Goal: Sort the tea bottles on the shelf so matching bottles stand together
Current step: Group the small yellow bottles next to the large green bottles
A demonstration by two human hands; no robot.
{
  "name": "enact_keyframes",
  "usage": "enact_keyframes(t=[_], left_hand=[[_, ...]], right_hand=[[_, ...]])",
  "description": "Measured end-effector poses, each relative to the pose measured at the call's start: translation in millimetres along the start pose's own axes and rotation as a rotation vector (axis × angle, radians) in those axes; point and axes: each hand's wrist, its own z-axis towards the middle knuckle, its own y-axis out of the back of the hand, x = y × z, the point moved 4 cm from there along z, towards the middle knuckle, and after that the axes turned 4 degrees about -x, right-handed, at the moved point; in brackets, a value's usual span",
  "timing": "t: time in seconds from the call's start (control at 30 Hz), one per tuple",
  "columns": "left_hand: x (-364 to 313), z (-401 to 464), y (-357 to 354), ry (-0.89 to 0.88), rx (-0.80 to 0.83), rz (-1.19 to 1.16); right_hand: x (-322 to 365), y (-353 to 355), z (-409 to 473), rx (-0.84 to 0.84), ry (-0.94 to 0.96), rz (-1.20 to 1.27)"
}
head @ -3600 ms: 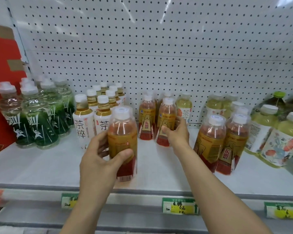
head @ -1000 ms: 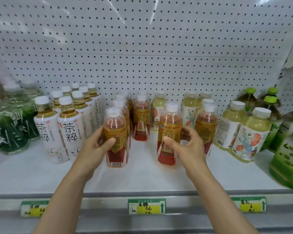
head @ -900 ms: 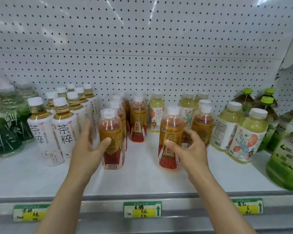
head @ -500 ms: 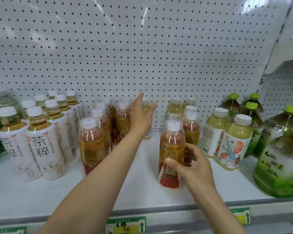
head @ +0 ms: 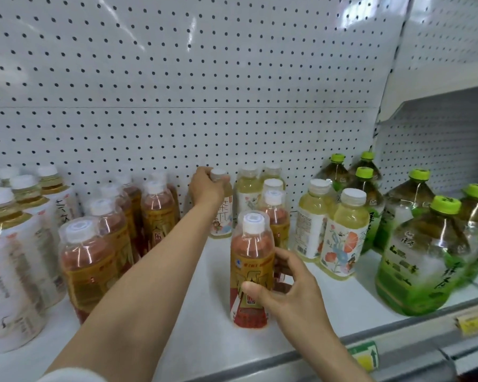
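Observation:
On the white shelf [head: 204,307], my right hand [head: 283,292] holds a red tea bottle [head: 251,260] with a gold label, thumb across its front, fingers behind. My left hand [head: 206,188] reaches to the back and grips the neck of a pale yellow tea bottle [head: 222,216] with a white flowered label, standing by the pegboard. Several matching red tea bottles [head: 94,260] stand in a group on the left. Two more red ones [head: 276,213] stand behind the held bottle. More pale yellow flowered bottles [head: 342,235] stand to the right.
White-labelled brown tea bottles [head: 9,260] crowd the far left. Large green tea bottles with green caps [head: 422,255] fill the right end. A white pegboard wall [head: 177,106] backs the shelf. Price tags [head: 366,357] hang on the front rail.
My left hand let go of the red bottle on the left, reached to the back and closed on the pale yellow bottle's neck. My right hand stays on its red bottle.

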Motion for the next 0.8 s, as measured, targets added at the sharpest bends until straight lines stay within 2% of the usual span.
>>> enact_keyframes(t=[0.3, 0.63, 0.8], left_hand=[[-7.8, -3.6, -3.1, -0.073, 0.152, 0.039], [-11.4, -23.3, -10.0, -0.08, 0.348, -0.109], [-11.0, -31.3, -11.6, -0.091, 0.37, -0.105]], right_hand=[[1.1, 1.2, 0.2, 0.007, 0.002, -0.011], [-1.5, 1.8, -0.3, -0.008, -0.016, -0.016], [0.7, 1.8, -0.6, -0.029, 0.001, -0.029]])
